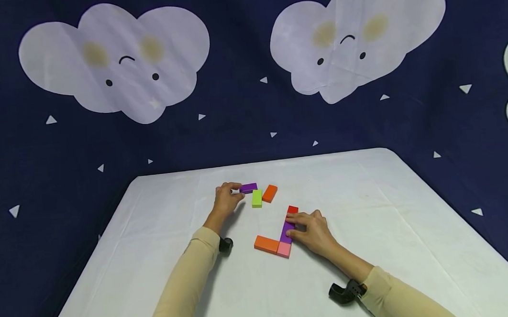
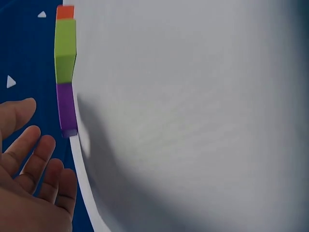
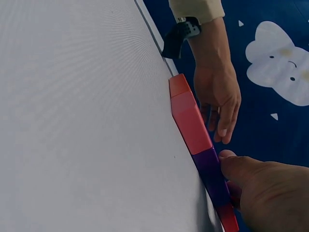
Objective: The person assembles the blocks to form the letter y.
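My left hand [image 1: 226,198] is at the left end of a purple block [image 1: 249,188]. In the left wrist view its loosely bent fingers stand apart from that purple block [image 2: 66,108]. My right hand [image 1: 316,231] reaches over another purple block [image 1: 287,229], its thumb and a finger touching the top near where a red block [image 1: 293,209] adjoins. A pink block [image 1: 284,250] meets the purple block's near end, and an orange block [image 1: 266,244] runs left from it, forming an L. The right wrist view shows the right thumb against the purple block [image 3: 211,175].
A lime green block [image 1: 257,198] lies just below the far purple block, with an orange block [image 1: 269,193] to its right. All rest on a white table [image 1: 367,186]. A dark blue cloth [image 1: 244,144] with cloud prints hangs behind the far edge.
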`<state>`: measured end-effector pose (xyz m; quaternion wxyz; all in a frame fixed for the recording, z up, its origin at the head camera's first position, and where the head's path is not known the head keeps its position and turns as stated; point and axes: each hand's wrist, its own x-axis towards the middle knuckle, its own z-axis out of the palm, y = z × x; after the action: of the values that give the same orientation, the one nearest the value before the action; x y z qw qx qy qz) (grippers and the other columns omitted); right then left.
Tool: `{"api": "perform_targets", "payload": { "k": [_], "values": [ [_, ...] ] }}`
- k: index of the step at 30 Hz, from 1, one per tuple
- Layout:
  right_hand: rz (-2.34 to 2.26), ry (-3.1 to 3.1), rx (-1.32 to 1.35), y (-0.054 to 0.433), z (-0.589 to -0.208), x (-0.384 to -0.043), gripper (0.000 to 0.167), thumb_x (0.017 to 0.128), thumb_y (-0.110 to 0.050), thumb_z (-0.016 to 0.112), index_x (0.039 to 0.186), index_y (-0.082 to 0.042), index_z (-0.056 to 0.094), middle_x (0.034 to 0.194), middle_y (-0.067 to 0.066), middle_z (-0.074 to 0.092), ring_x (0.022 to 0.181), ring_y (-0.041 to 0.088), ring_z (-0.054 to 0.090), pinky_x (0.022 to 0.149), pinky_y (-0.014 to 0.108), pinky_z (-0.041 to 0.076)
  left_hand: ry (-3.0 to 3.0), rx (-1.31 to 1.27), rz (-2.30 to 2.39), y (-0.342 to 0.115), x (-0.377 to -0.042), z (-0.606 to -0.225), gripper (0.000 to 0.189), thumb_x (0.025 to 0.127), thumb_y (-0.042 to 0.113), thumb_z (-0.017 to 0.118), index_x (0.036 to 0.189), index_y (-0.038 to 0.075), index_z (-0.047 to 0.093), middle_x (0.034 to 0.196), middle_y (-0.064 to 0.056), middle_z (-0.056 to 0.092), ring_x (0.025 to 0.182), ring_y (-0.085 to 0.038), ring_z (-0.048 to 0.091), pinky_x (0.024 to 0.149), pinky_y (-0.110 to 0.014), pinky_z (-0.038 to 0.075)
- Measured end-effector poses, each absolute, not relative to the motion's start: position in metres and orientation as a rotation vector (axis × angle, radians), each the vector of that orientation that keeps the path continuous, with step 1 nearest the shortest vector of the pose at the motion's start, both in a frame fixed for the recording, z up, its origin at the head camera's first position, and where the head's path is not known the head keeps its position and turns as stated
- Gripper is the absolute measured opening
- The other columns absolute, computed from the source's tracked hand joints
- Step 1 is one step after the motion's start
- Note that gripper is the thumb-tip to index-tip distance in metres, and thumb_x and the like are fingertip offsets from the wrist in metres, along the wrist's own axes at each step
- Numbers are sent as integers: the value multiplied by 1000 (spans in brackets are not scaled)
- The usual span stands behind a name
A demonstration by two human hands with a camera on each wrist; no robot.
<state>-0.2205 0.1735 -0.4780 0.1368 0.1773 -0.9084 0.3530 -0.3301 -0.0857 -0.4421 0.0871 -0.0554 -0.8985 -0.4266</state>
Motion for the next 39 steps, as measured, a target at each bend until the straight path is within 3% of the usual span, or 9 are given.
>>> {"api": "perform_targets", "payload": {
  "k": [16,28,34,39],
  "values": [
    [1005,-2608,540,175,-481,-222,40,72,-33,79,109,-18,72,117,-3,69,80,11,39,72,29,26,-2838,-96,-1284,-90,-352,-443,43,84,15,68,125,6,59,127,-12,57,119,-29,44,99,-40,40],
    [998,-2616,520,175,-480,-222,40,73,-33,79,109,-19,72,116,-3,69,79,11,39,72,29,26,-2864,-102,-1463,-90,-362,-447,43,85,9,67,127,7,58,131,-15,54,123,-30,50,101,-40,42],
    [1012,-2608,525,176,-477,-221,40,72,-31,79,108,-17,72,116,-2,69,79,12,39,71,29,26,-2894,-79,-1449,-88,-366,-447,40,85,8,66,125,9,61,129,-14,56,124,-29,46,107,-43,35],
    [1006,-2610,536,175,-478,-221,40,72,-31,79,108,-17,72,116,-2,69,79,11,38,71,29,26,-2885,-38,-1434,-86,-365,-448,36,85,5,66,121,8,63,121,-14,57,116,-27,44,104,-43,35]
  ]
}}
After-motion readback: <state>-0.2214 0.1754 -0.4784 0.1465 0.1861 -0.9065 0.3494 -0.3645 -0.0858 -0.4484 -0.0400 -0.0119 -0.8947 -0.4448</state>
